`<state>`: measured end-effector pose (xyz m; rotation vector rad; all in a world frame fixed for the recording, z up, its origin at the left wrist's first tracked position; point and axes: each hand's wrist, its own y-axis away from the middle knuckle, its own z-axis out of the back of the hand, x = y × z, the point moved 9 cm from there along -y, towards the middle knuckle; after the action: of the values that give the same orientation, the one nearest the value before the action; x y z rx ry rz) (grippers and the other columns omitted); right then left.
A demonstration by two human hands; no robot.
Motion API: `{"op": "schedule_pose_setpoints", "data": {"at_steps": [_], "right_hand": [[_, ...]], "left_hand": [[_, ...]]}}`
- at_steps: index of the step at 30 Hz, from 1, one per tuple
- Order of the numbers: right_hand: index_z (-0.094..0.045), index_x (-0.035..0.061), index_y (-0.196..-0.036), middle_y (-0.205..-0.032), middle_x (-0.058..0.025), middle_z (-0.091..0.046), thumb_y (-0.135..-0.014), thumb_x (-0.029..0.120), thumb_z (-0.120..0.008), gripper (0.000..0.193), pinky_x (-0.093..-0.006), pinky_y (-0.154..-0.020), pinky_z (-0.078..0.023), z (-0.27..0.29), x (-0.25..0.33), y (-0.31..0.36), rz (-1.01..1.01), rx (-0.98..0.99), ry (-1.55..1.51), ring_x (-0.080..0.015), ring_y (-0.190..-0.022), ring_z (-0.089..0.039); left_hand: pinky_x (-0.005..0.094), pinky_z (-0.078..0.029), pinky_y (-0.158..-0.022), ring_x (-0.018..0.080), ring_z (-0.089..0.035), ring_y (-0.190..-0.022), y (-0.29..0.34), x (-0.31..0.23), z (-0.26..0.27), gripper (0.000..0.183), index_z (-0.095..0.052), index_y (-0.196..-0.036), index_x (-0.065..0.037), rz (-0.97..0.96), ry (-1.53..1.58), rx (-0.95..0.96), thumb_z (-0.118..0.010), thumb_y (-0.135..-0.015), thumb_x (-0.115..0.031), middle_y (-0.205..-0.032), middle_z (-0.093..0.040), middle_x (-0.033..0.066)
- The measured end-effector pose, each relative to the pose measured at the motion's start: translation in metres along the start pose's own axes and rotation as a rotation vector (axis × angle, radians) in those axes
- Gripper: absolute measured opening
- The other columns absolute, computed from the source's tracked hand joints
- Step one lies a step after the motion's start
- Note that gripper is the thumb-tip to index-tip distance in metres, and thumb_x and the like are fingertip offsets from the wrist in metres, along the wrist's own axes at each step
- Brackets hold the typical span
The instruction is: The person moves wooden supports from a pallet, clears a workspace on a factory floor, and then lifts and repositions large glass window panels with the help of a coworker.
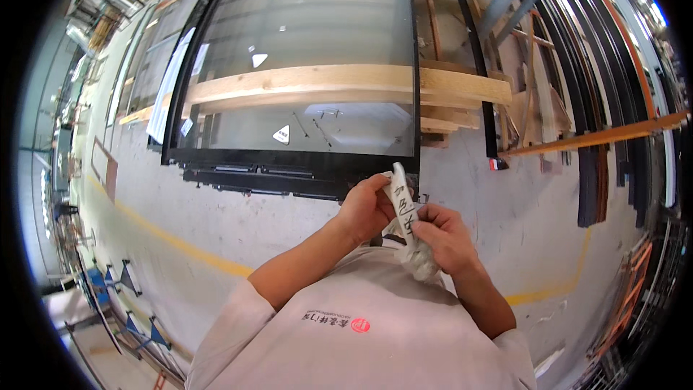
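Both hands (364, 208) close together on a white strip (402, 201)

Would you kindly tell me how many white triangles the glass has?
2: a near triangle on this side of the wooden beam, and a far triangle just past it. More may lie out of view.

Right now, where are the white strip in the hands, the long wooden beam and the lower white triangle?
White strip (402, 200): head view, marked middle stretch.
Long wooden beam (465, 86): head view, right-hand end section.
Lower white triangle (282, 136): head view, its middle.
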<state>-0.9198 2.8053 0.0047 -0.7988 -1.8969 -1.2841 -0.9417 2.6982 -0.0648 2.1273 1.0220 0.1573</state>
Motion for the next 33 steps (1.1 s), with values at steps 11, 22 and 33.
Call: {"op": "schedule_pose_setpoints", "data": {"at_steps": [11,22,33], "right_hand": [[-0.061,-0.0024,-0.084,-0.072,0.0013,-0.057,-0.085,0.011,-0.060,0.014,-0.0228,-0.056,-0.040,-0.009,-0.055,0.018,-0.006,0.254,0.242,-0.0051,-0.066,-0.048],[-0.060,-0.0039,-0.103,-0.084,-0.0098,-0.065,-0.080,0.014,-0.066,0.029,-0.0270,-0.065,-0.049,0.007,-0.004,0.026,0.293,-0.102,0.534,-0.0126,-0.069,-0.058],[-0.060,0.0022,-0.085,-0.071,-0.0087,-0.053,-0.082,0.004,-0.066,0.007,-0.0332,-0.058,-0.043,-0.107,0.024,0.022,0.550,0.358,0.567,-0.0180,-0.067,-0.053]], "left_hand": [[0.0350,-0.051,-0.076,0.0224,-0.062,-0.084,0.070,0.021,0.041,0.020,-0.059,-0.102,0.005,-0.349,-0.085,-0.152,-0.050,-0.088,-0.007,-0.092,-0.064,0.0130],[0.0281,-0.049,-0.077,0.0162,-0.060,-0.086,0.140,-0.031,0.010,0.026,-0.058,-0.112,0.006,-0.711,-0.919,-0.115,-0.044,-0.090,0.003,-0.094,-0.064,0.0117],[0.0293,-0.047,-0.078,0.0170,-0.059,-0.086,0.197,-0.071,-0.006,0.029,-0.059,-0.107,0.008,-1.120,-0.754,-0.048,-0.037,-0.089,0.004,-0.097,-0.062,0.0127]]}}
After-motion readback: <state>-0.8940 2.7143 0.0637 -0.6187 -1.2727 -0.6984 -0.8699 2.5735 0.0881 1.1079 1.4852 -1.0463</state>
